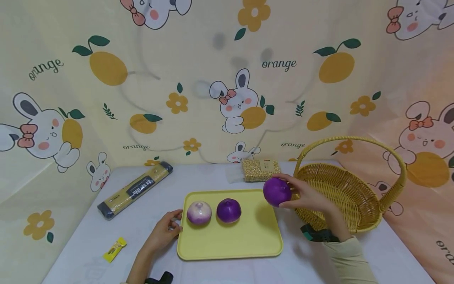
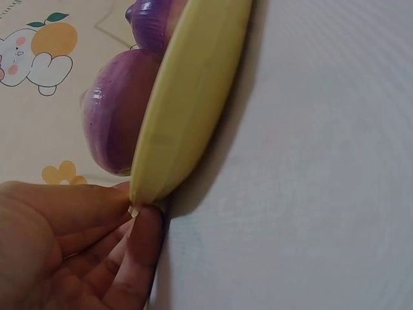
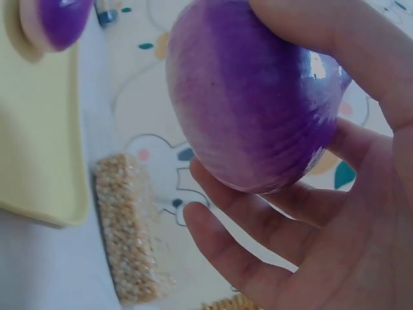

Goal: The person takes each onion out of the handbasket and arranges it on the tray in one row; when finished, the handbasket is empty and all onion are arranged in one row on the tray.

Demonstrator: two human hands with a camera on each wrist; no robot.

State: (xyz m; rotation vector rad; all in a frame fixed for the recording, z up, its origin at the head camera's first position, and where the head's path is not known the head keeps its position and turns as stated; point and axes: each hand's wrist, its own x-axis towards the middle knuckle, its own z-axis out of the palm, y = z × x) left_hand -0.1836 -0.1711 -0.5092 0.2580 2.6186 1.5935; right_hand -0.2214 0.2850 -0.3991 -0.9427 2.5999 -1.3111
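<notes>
A purple onion [image 1: 277, 192] is held up by my right hand [image 1: 305, 195], over the right end of a yellow tray [image 1: 244, 244]. In the right wrist view, thumb and fingers curl round this onion [image 3: 251, 97]. Two more onions sit on the tray: a pale one [image 1: 199, 213] at the left and a dark purple one [image 1: 228, 210] beside it. My left hand [image 1: 164, 230] is at the tray's left edge. The left wrist view shows its thumb and fingers pinching the rim of the tray [image 2: 187, 110].
A wicker basket [image 1: 340, 201] with a tall handle stands right of the tray. Behind the tray lies a clear bag of grain [image 1: 260, 170]. A long noodle packet [image 1: 136, 189] lies at the back left, and a small yellow wrapped snack [image 1: 115, 249] at the front left.
</notes>
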